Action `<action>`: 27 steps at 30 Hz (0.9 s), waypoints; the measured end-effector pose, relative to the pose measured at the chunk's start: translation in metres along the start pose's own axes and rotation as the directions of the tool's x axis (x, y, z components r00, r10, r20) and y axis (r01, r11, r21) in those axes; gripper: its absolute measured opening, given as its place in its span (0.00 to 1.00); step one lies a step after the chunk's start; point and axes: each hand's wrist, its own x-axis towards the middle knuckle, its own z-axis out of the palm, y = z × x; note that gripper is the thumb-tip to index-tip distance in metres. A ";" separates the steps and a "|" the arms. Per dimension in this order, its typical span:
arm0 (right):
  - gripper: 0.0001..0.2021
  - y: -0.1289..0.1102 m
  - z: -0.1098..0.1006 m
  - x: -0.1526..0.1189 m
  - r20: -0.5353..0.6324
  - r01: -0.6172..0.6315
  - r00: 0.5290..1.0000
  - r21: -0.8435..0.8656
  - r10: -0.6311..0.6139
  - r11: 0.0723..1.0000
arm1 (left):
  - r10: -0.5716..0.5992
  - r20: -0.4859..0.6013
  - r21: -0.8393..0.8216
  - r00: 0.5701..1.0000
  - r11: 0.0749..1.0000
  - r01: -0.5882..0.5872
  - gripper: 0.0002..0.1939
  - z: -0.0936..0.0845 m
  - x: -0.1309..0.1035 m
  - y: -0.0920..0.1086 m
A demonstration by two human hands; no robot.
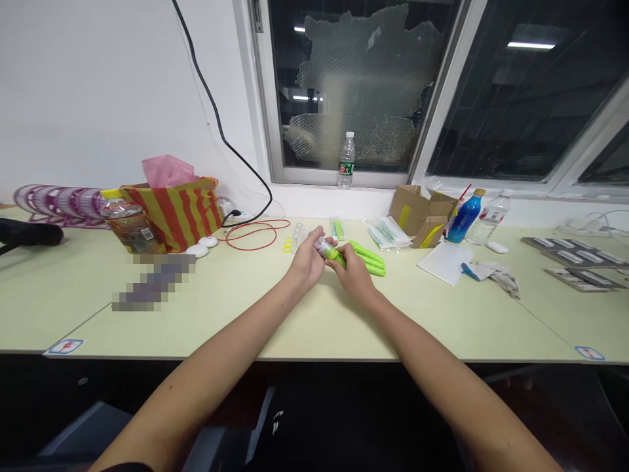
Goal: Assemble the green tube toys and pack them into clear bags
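Note:
Over the middle of the table, both my hands are closed around one bright green tube with a clear end (326, 250). My left hand (305, 263) wraps the clear end, and my right hand (357, 274) grips the green part. Several similar green tubes (376, 265) lie side by side just beyond my right hand, which partly covers them. Clear plastic pieces (298, 234) rest behind my left hand, with small yellow rings (287, 245) to their left. Farther back is a clear packet with a green item (337, 228).
Clear packets (388, 233), a cardboard box (423, 215), a blue bottle (466, 216), white paper (445, 262) and gloves (493, 275) are to the right. A red cable (255, 246), striped bag (189, 216) and drink bottle (130, 226) are leftward. A water bottle (346, 162) stands on the sill.

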 end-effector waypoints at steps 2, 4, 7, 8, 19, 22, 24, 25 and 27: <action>0.14 -0.002 0.000 0.000 0.004 -0.002 1.000 0.001 0.002 1.000 | -0.006 -0.118 -0.003 0.993 1.000 0.006 0.21 0.011 0.006 -0.002; 0.16 -0.006 -0.004 0.001 0.062 -0.058 0.997 0.144 0.050 0.988 | -0.013 -0.122 0.052 0.992 0.998 0.019 0.23 0.018 0.012 -0.003; 0.22 -0.013 -0.013 0.002 0.319 -0.290 0.937 0.483 0.143 0.826 | -0.035 0.089 0.126 0.995 0.992 0.023 0.24 0.021 0.013 0.004; 0.24 -0.016 -0.016 0.003 0.420 -0.371 0.898 0.560 0.133 0.741 | -0.049 0.180 0.145 0.982 0.989 0.023 0.24 0.021 0.012 0.008; 0.16 -0.015 -0.013 0.002 0.088 -0.035 0.995 -0.039 0.038 0.999 | 0.269 -0.150 0.185 0.951 0.953 -0.241 0.21 0.031 0.023 0.010; 0.15 -0.021 -0.008 -0.002 -0.037 -0.097 0.995 -0.146 0.092 0.985 | 0.251 -0.065 0.148 0.966 0.960 -0.239 0.21 0.036 0.021 0.009; 0.17 -0.024 -0.007 -0.002 0.014 -0.171 0.985 -0.011 0.171 0.985 | 0.212 0.083 0.123 0.974 0.968 -0.221 0.23 0.040 0.016 0.013; 0.18 -0.025 -0.008 -0.003 0.102 -0.233 0.970 0.108 0.223 0.966 | 0.173 0.173 0.120 0.969 0.973 -0.196 0.23 0.041 0.012 0.017; 0.20 -0.025 -0.010 -0.004 0.384 -0.414 0.882 0.360 0.272 0.836 | 0.061 0.349 0.140 0.935 0.983 -0.116 0.23 0.043 0.007 0.025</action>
